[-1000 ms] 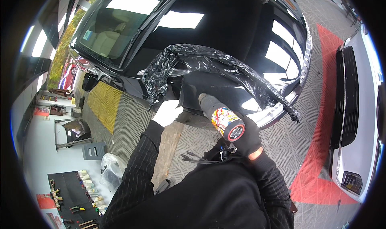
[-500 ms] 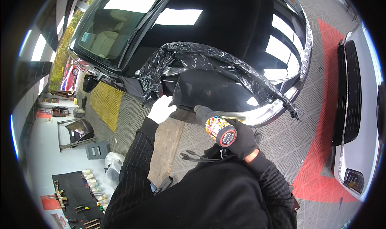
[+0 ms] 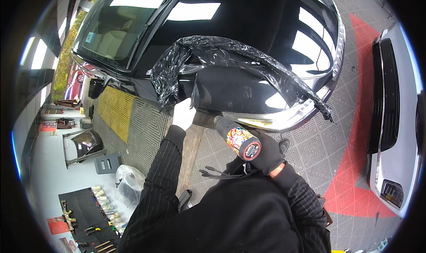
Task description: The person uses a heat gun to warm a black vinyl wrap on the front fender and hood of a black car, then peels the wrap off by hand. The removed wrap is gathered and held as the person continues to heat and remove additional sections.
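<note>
My left hand (image 3: 183,114), in a white glove, is closed at the edge of a glossy black film (image 3: 222,86) lying over the front fender of a black car (image 3: 248,31). The fingertips are partly hidden, but the film's edge runs into them. In a black glove, my right hand (image 3: 267,154) grips a heat gun (image 3: 239,140) with a colourful patterned body and a small display on its rear end. Its nozzle points at the fender's lower edge above the headlight (image 3: 284,115), without touching it. A crumpled black plastic sheet (image 3: 217,42) arches over the fender and hood.
A white car's front (image 3: 401,133) stands to the right, beyond a red floor strip (image 3: 355,164). Black cables (image 3: 217,174) hang near my waist. Along the left wall are a dark tool board (image 3: 84,217), a clear plastic bag (image 3: 128,186) and a grey panel (image 3: 108,163).
My left hand has shifted slightly right and its fingers have closed at the film's edge. The heat gun has barely moved. The whole view has shifted a little.
</note>
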`<action>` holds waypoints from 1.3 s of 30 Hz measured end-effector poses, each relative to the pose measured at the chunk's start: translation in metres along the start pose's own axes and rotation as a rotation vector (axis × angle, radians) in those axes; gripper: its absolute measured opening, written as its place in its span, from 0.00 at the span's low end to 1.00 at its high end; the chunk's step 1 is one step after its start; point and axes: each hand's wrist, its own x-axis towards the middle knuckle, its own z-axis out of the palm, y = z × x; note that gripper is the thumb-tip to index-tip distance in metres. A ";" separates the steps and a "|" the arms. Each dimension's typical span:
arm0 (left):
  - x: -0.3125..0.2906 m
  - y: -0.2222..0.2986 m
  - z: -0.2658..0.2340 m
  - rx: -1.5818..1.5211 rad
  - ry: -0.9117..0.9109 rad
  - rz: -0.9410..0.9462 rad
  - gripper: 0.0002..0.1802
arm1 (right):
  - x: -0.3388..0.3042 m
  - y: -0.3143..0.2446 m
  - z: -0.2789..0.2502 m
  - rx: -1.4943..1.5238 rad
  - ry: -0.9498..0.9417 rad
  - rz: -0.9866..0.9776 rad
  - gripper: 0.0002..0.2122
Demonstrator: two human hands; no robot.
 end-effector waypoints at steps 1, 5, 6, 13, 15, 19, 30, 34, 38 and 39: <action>-0.001 0.000 0.001 0.017 -0.007 -0.008 0.03 | -0.001 0.000 0.001 0.000 0.002 -0.006 0.25; -0.002 0.001 0.002 -0.008 0.013 0.037 0.05 | -0.004 0.002 0.005 0.035 -0.019 0.001 0.25; -0.002 0.002 0.002 -0.046 0.000 0.016 0.06 | -0.005 0.002 0.005 0.043 -0.005 -0.020 0.25; -0.007 0.011 -0.005 -0.178 -0.081 -0.072 0.11 | -0.008 -0.002 -0.003 0.045 0.011 0.005 0.26; -0.006 0.011 -0.006 -0.226 -0.108 -0.115 0.11 | -0.007 -0.002 -0.006 0.026 0.019 0.003 0.26; -0.006 0.010 -0.006 -0.374 -0.144 -0.195 0.10 | -0.005 0.002 -0.011 0.065 0.097 -0.026 0.27; -0.011 0.026 -0.007 -0.467 -0.200 -0.312 0.13 | 0.026 -0.008 -0.040 0.070 0.245 -0.079 0.25; -0.011 0.036 -0.009 -0.358 -0.184 -0.283 0.13 | 0.049 -0.014 -0.050 -0.012 0.177 -0.099 0.21; -0.011 0.055 -0.014 -0.143 -0.157 -0.213 0.14 | 0.065 -0.021 -0.046 -0.020 0.244 -0.094 0.20; -0.012 0.061 -0.015 -0.082 -0.158 -0.209 0.16 | 0.066 -0.020 -0.049 0.011 0.226 -0.111 0.19</action>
